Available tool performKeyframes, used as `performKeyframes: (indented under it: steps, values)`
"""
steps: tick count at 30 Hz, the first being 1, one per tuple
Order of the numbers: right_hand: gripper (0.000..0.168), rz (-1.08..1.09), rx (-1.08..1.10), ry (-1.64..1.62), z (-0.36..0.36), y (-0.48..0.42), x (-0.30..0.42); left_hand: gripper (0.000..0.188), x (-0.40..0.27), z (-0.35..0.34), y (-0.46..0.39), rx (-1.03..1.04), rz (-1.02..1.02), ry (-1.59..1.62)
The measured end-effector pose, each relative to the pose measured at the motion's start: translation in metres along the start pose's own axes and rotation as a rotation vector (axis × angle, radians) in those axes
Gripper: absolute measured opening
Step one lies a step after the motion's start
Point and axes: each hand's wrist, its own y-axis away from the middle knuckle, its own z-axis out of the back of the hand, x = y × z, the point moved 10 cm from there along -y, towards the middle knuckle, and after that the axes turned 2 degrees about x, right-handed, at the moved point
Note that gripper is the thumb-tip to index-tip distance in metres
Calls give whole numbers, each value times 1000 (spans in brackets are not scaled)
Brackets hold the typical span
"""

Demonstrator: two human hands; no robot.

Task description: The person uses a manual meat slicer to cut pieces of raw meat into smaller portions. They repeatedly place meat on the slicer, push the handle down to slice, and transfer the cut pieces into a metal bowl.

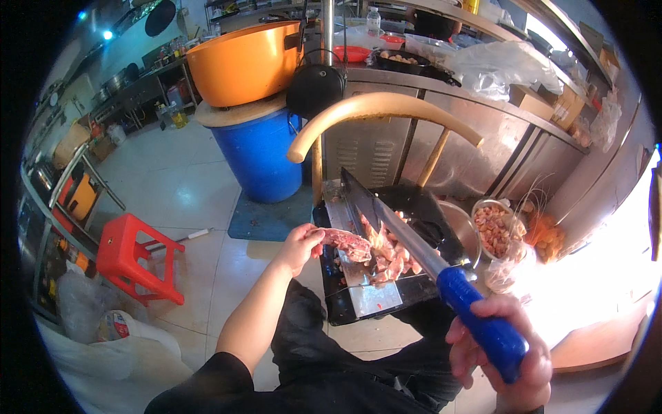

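My left hand (300, 248) grips one end of a strip of raw bone-in meat (347, 243). The strip's other end hangs over the metal base (372, 300) of a lever cutter. My right hand (499, 341) holds the cutter's blue handle (481, 323), with the palm partly hidden behind it. The raised dark blade (357, 189) slants up from the far end of the base, joined to the handle by a metal arm (408, 240). Chopped meat pieces (395, 261) lie heaped beneath the arm, right of the strip. The base rests on a black chair seat (331, 305) with a curved wooden back (385, 106).
Right of the chair stand a metal bowl (460, 222) and a container of cut meat (491, 230), near plastic bags (504, 274). A blue bin (261, 155) supports an orange tub (245, 64). At left is a red stool (139, 259). A steel counter (455, 139) runs behind the chair.
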Motion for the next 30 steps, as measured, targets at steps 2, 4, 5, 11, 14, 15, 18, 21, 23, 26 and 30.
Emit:
performKeyframes:
  steps: [2,4,5,11,14,15,18,21,23,26,30]
  values:
    - [85,49,-2,-17,1,-11,9,17,8,2,-13,28,7,151]
    - [85,27,22,-13,-2,-20,18,20,14,2,-19,32,12,312]
    - [84,29,19,-15,-3,-23,22,20,17,3,-20,-5,-5,275]
    - [73,-52,-101,28,-1,-14,13,20,41,3,-21,-176,-85,208]
    - [59,-386,7,176,35,49,-75,19,48,-6,-14,-127,-159,126]
    - [56,-443,-24,214,43,74,-103,19,52,-8,-18,-92,-170,146]
    - [47,-503,-28,239,49,89,-126,20,44,-7,-20,-43,-227,112]
    - [39,-531,42,278,44,83,-119,21,52,1,-14,-69,-130,204]
    - [34,-533,69,322,42,84,-124,20,42,-3,-14,-41,-190,74]
    - [28,-509,199,585,48,93,-178,19,53,-2,-23,-49,-201,165]
    - [45,-529,37,481,41,124,-166,16,74,-14,-7,44,-103,280]
